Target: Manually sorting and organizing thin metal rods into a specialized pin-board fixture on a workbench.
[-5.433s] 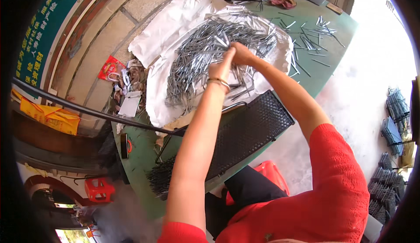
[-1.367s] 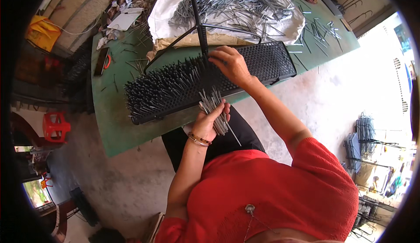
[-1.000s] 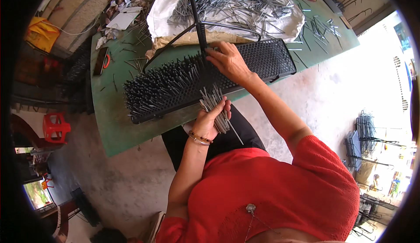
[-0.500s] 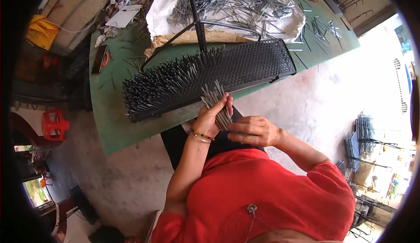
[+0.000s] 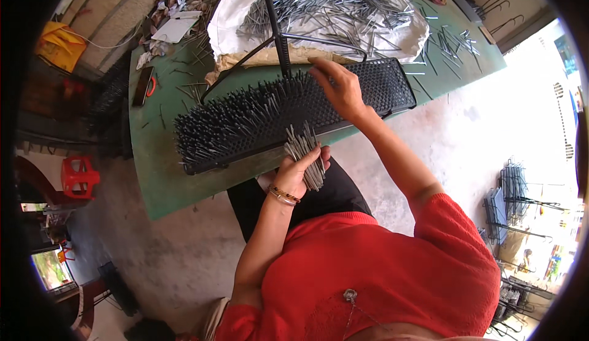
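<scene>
My left hand (image 5: 299,168) is closed around a bundle of thin grey metal rods (image 5: 302,143), held below the near edge of a long black perforated rack (image 5: 368,89). Over the rack's middle is my right hand (image 5: 341,90), its fingers drawn together beside the last rows of upright rods. Whatever is between its fingertips is too small to make out. Dark rods (image 5: 227,120) stand densely in the rack's left part, while bare holes show on its right part. The rack lies slantwise along the near edge of a green table (image 5: 153,181).
Behind the rack, a white sack (image 5: 224,28) bears a heap of loose rods (image 5: 325,3). A black metal stand (image 5: 279,40) rises between them. More rods (image 5: 453,43) lie scattered at right. A phone (image 5: 142,86) and orange-handled tool (image 5: 152,85) lie at left; a red stool (image 5: 80,177) stands beyond.
My right hand has left the bundle and moved up and away to the far side of the rack's middle. The left hand keeps the bundle in nearly the same place.
</scene>
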A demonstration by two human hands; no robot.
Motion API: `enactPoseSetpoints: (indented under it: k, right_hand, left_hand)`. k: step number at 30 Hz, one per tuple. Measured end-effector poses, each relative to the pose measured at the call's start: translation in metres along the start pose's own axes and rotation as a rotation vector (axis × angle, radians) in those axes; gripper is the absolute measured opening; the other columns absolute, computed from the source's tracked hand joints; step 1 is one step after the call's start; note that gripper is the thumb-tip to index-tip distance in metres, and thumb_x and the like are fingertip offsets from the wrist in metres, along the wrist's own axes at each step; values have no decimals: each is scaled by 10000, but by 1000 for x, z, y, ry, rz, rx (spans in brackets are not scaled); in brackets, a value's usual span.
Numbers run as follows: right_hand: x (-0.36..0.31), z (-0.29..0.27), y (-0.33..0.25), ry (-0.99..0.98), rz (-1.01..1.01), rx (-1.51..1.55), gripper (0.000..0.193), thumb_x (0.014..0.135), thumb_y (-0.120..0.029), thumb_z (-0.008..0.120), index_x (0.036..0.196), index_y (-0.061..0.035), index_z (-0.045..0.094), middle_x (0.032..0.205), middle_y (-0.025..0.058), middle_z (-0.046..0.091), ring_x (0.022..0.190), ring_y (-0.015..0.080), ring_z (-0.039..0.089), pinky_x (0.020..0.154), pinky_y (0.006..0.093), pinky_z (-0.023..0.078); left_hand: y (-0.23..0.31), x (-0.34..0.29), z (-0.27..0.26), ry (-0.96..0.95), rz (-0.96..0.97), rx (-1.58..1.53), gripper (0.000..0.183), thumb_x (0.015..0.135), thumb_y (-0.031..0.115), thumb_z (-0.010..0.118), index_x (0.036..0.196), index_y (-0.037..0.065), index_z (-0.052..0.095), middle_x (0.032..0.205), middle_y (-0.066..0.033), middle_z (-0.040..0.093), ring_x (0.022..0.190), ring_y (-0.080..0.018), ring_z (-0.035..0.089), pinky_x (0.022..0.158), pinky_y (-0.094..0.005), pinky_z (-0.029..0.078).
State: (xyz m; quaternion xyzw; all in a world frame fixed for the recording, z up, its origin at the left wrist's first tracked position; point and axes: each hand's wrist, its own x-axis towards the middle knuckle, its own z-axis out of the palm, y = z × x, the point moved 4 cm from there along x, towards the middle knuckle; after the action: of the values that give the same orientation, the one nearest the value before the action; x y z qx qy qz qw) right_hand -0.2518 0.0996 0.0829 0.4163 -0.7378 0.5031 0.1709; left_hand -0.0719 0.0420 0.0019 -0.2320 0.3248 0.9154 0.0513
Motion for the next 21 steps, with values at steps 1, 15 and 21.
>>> enactPoseSetpoints:
  k: [1,15,21]
  right_hand:
    - [1,3,1,-11,-57,-43,217,848,-91,635,1060,-41,635,915,139,659,806,274,652,705,325,507]
    - [2,20,-1,-249,-295,-222,265,824,-98,612,1088,-73,627,996,98,563,894,296,557,775,384,448]
    - [0,17,-7,-230,-244,-230,253,817,-118,615,1065,-75,637,992,100,562,893,284,560,774,382,450]
  left_hand:
    - [1,-1,0,1,0,0,210,889,127,612,1081,45,596,1022,-96,650,913,-179,641,776,-327,545]
    - [-1,0,-4,-1,2,-30,213,874,86,618,1067,17,562,996,-124,640,886,-199,641,745,-345,549]
    - [1,-1,-7,23,24,26,245,889,99,600,1115,11,567,1037,-119,643,926,-192,637,791,-341,542]
